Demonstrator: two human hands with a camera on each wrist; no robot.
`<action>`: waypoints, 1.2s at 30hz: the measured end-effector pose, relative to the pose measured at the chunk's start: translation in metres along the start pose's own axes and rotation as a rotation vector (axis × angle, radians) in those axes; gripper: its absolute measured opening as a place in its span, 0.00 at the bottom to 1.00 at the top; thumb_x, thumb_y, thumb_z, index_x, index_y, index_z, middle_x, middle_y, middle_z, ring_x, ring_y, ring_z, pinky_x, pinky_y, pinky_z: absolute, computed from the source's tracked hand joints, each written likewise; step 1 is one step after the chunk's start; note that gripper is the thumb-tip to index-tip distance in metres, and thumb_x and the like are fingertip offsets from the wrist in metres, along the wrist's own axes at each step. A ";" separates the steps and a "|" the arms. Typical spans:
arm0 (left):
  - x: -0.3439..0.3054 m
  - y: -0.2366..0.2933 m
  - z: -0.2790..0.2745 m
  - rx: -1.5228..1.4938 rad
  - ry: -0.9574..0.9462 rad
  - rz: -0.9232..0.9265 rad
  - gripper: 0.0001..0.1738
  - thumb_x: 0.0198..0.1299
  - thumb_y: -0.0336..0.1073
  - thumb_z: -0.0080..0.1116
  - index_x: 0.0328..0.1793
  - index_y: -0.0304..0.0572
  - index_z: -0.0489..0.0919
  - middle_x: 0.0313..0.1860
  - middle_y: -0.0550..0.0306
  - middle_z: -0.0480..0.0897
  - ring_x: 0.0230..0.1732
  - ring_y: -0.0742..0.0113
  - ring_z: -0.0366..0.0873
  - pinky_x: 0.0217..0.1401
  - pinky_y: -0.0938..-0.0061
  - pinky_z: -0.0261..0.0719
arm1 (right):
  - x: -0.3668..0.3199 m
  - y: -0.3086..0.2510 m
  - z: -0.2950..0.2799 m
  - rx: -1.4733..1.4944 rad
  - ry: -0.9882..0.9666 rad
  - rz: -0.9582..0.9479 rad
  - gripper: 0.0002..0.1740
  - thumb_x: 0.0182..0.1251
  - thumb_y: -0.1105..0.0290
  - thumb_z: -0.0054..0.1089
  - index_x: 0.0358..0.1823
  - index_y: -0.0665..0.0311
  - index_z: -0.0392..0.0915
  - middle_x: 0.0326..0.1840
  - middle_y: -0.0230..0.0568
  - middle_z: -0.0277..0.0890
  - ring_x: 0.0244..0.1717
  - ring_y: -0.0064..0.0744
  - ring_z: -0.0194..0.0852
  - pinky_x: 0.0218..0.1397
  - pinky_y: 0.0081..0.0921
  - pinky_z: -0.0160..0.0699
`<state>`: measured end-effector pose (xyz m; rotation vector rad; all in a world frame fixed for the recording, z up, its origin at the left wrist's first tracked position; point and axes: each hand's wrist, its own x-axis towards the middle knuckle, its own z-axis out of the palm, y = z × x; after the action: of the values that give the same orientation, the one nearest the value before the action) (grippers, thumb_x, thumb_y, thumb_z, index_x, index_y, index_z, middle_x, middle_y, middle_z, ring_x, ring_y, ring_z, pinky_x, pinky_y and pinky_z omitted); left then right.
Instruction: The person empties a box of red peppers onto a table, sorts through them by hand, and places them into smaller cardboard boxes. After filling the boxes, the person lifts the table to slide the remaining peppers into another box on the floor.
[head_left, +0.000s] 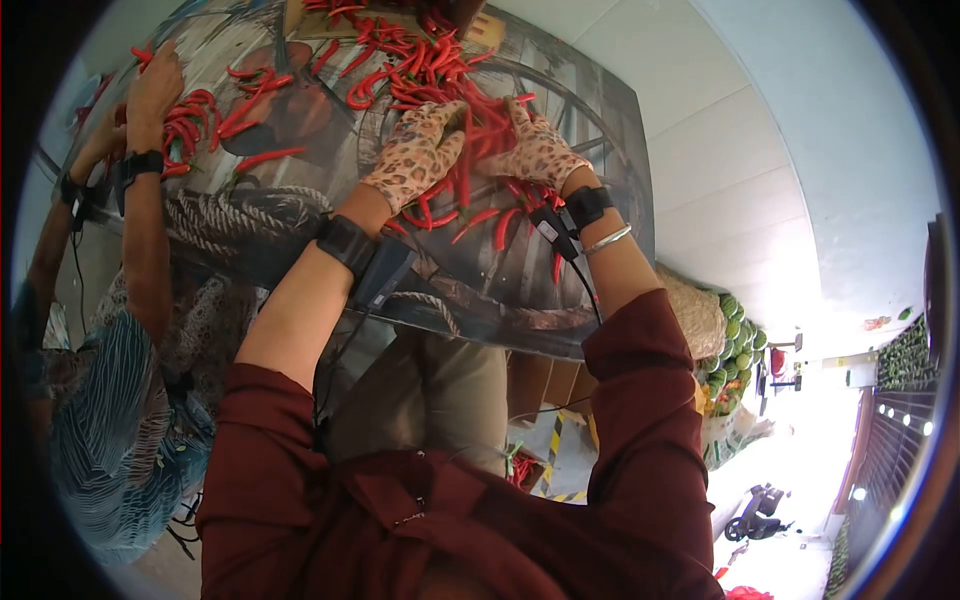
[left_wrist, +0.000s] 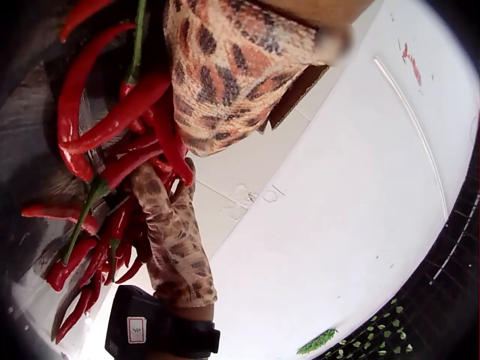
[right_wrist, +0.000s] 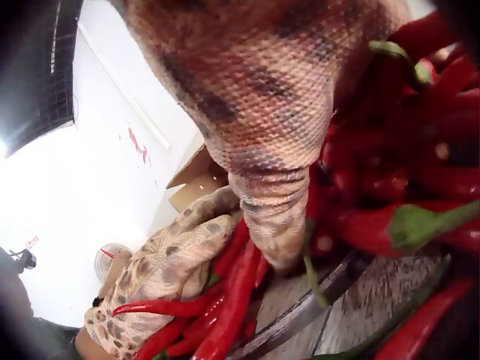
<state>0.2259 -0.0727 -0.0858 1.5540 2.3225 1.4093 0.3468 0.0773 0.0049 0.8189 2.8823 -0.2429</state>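
Observation:
In the head view, both hands wear leopard-print gloves over a heap of red chili peppers [head_left: 425,65] on a table with a wood-and-rope picture surface. The left hand [head_left: 420,150] holds several chilies between fingers and thumb. Facing it from the right, the right hand [head_left: 540,153] holds more against its palm. The bunch of chilies [head_left: 487,130] between them is blurred. Chilies [left_wrist: 120,112] cross in front of the left glove [left_wrist: 232,82] in the left wrist view. In the right wrist view, the right thumb [right_wrist: 274,217] points down beside chilies [right_wrist: 232,300]. Parts of the fingers are hidden.
Loose chilies [head_left: 480,222] lie near the table's front edge. At left, another person's hands [head_left: 152,90] handle chilies [head_left: 190,125]. A cardboard box [head_left: 340,22] stands at the back. Watermelons [head_left: 735,335] are piled beyond the right side, below a white wall.

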 end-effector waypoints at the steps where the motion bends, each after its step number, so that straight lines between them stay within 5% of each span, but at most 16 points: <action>1: 0.000 0.000 -0.001 -0.011 -0.017 0.008 0.27 0.66 0.45 0.50 0.70 0.44 0.69 0.67 0.41 0.70 0.72 0.45 0.62 0.74 0.58 0.59 | 0.000 -0.001 -0.001 0.006 -0.005 0.008 0.64 0.44 0.44 0.75 0.78 0.56 0.45 0.73 0.66 0.53 0.72 0.63 0.54 0.73 0.45 0.60; 11: -0.003 0.005 -0.007 -0.009 0.027 0.068 0.25 0.64 0.42 0.51 0.66 0.41 0.71 0.64 0.40 0.72 0.67 0.44 0.66 0.70 0.57 0.63 | -0.004 -0.002 -0.020 0.016 0.053 0.029 0.56 0.44 0.59 0.73 0.76 0.55 0.52 0.67 0.60 0.65 0.69 0.54 0.64 0.70 0.38 0.66; 27: -0.002 0.001 -0.002 -0.011 0.066 0.104 0.23 0.63 0.40 0.53 0.64 0.43 0.74 0.60 0.42 0.75 0.64 0.45 0.69 0.68 0.57 0.65 | 0.004 0.012 -0.011 0.008 0.102 0.013 0.53 0.49 0.55 0.72 0.76 0.56 0.52 0.67 0.56 0.66 0.68 0.55 0.65 0.70 0.39 0.65; 36: -0.001 0.004 -0.008 0.009 -0.031 0.058 0.24 0.66 0.43 0.49 0.67 0.46 0.72 0.64 0.45 0.73 0.68 0.47 0.67 0.71 0.59 0.62 | -0.002 0.048 -0.009 0.313 0.239 -0.051 0.49 0.49 0.60 0.71 0.73 0.60 0.57 0.66 0.53 0.69 0.65 0.50 0.69 0.68 0.34 0.67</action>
<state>0.2255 -0.0786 -0.0793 1.6467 2.2873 1.3788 0.3733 0.1177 0.0087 0.8757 3.1387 -0.6585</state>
